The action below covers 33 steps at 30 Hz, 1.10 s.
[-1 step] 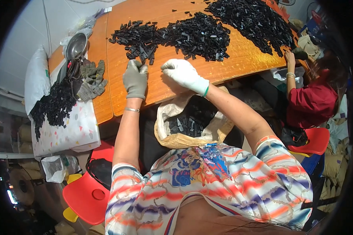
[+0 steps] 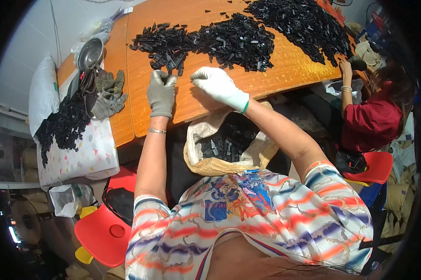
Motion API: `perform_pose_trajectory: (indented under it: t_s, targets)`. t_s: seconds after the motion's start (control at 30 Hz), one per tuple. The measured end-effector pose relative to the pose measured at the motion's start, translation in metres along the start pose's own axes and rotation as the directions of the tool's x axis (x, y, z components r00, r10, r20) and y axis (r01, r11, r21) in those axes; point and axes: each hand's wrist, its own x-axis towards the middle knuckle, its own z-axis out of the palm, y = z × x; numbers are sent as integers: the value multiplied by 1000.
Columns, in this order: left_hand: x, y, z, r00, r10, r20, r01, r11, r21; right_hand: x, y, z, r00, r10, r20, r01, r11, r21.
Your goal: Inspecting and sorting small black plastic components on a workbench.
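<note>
Place: workshop | black parts point(image 2: 238, 42) heaped on wooden table point(image 2: 290, 77) | co-worker point(image 2: 371, 121) alongside

Wears gry L glove point(image 2: 161, 98), wht R glove point(image 2: 220, 87), multicol. striped shirt point(image 2: 285, 219).

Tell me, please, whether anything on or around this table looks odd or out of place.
The left hand wears a grey glove and the right hand a white glove with a green cuff, which looks mismatched. A few small black pieces lie apart from the black heaps on the wooden table, like strays.
</note>
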Motion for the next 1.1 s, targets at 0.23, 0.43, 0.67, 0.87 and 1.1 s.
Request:
perform_pose_trajectory:
  t_s: [0.23, 0.43, 0.67, 0.87, 1.1]
  targets:
    - [-34, 23, -6, 903, -167, 395, 428, 403, -809, 10, -35, 1, 986, 142, -85, -118, 962, 246]
    - [-48, 35, -6, 912, -140, 384, 408, 242, -880, 9, -41, 9, 990, 106, -93, -71, 946, 316]
    - [-53, 46, -13, 929, -130, 348, 370, 390, -843, 8, -47, 10, 990, 83, -117, -42, 948, 317]
    - [-56, 45, -18, 927, -128, 353, 374, 410, -832, 4, -50, 12, 990, 1, -143, 23, 985, 169]
    - [-64, 48, -16, 936, -159, 314, 349, 520, -779, 1, -54, 6, 981, -193, 27, 188, 899, -396]
